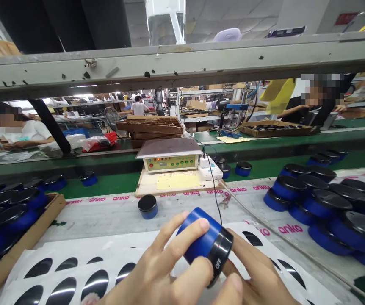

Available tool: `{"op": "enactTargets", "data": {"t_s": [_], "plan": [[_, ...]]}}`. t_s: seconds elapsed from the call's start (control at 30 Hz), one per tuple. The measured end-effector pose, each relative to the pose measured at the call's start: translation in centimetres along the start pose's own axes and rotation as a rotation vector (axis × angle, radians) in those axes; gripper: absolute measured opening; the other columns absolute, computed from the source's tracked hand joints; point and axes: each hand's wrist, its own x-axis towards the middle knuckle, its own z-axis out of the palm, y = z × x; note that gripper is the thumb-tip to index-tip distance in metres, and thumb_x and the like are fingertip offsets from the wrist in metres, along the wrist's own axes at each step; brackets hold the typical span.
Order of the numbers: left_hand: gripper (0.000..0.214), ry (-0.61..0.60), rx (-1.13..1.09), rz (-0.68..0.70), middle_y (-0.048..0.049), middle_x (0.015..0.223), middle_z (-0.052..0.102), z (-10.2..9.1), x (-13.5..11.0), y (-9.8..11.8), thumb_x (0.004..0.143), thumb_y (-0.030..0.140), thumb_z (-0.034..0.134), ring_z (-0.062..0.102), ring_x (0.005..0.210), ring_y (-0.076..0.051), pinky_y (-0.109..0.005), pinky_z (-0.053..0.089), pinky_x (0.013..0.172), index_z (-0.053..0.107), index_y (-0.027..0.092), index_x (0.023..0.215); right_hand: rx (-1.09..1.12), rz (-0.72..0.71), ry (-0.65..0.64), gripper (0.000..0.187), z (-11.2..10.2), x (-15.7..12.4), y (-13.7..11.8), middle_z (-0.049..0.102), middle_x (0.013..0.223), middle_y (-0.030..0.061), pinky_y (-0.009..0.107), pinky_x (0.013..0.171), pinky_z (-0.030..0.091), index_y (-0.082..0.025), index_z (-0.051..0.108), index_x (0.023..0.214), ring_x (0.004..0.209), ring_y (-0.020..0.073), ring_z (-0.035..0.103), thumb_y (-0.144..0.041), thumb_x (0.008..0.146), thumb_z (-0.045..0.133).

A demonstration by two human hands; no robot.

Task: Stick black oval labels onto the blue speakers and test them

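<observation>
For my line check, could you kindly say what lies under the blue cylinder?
Under the blue cylinder is a white sheet with glossy black ovals; the patch directly beneath is hidden by the left hand and right hand.

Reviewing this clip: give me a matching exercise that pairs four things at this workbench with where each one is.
Things:
1. Blue cylinder marked OFF
2. Lone blue cylinder
3. Control box with lights
4. White sheet of black ovals

Places:
A. On a wooden board
B. Lying under the hands
C. Held between left hand and right hand
D. Standing by itself on the bench

Pairs: 1-C, 2-D, 3-A, 4-B
</observation>
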Motion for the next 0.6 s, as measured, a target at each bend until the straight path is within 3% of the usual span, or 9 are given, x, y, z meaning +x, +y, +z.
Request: {"op": "enactTargets", "data": {"t_s": [0.17,0.33,0.4,0.5,0.57,0.6], "plan": [[0.019,-0.078,0.114,0.049,0.0024,0.067,0.033,0.0,0.4,-0.5,0.078,0.009,0.062,0.056,0.1,-0.021,-0.043,0.045,0.103,0.067,0.027,0.079,-0.03,-0.067,0.023,0.017,0.2,-0.1,0.4,0.054,0.07,-0.0013,0.02,0.057,0.049,-0.024,0.044,0.086,0.06,0.0128,0.057,-0.007,0.089,0.044],[0.014,-0.067,-0.011,0.038,0.0003,0.082,0.041,-0.1,0.1,-1.0,0.074,0.011,0.068,0.055,0.104,-0.024,-0.042,0.051,0.096,0.062,0.021,0.081,-0.042,-0.109,0.019,0.017,0.5,-1.1,1.6,0.055,0.069,-0.0004,0.023,0.059,0.047,-0.022,0.051,0.089,0.06,0.0139,0.057,-0.008,0.093,0.042],[0.027,-0.107,-0.122,-0.06,-0.004,0.099,0.045,0.2,-0.2,-1.4,0.076,0.017,0.071,0.053,0.11,-0.025,-0.039,0.05,0.097,0.06,0.02,0.101,-0.062,-0.088,0.004,0.019,0.7,-1.4,1.9,0.054,0.067,-0.0007,0.023,0.056,0.045,-0.021,0.051,0.084,0.058,0.0133,0.056,-0.01,0.095,0.04],[0.067,-0.368,-0.274,-0.25,-0.0127,0.122,0.047,2.0,-1.0,-3.0,0.08,0.028,0.068,0.051,0.116,-0.025,-0.037,0.052,0.094,0.036,0.019,0.137,-0.165,-0.093,-0.113,0.023,1.0,-1.6,2.1,0.055,0.063,-0.0005,0.024,0.049,0.039,-0.018,0.053,0.08,0.051,0.0125,0.054,-0.012,0.096,0.038],[0.067,-0.528,-0.308,-0.401,-0.014,0.129,0.048,3.8,-1.8,-4.7,0.079,0.028,0.065,0.052,0.117,-0.026,-0.04,0.049,0.096,0.034,0.019,0.139,-0.368,-0.098,-0.121,0.028,0.9,-1.3,2.5,0.056,0.059,0.0002,0.027,0.046,0.034,-0.017,0.056,0.078,0.046,0.0136,0.053,-0.015,0.097,0.036],[0.062,-0.553,-0.305,-0.493,-0.0139,0.13,0.049,4.8,-2.4,-5.7,0.08,0.028,0.062,0.053,0.117,-0.027,-0.042,0.047,0.097,0.038,0.019,0.136,-0.497,-0.037,-0.118,0.029,0.5,-0.8,3.0,0.057,0.058,0.0011,0.028,0.046,0.033,-0.016,0.058,0.078,0.047,0.0149,0.055,-0.018,0.097,0.037]]}}
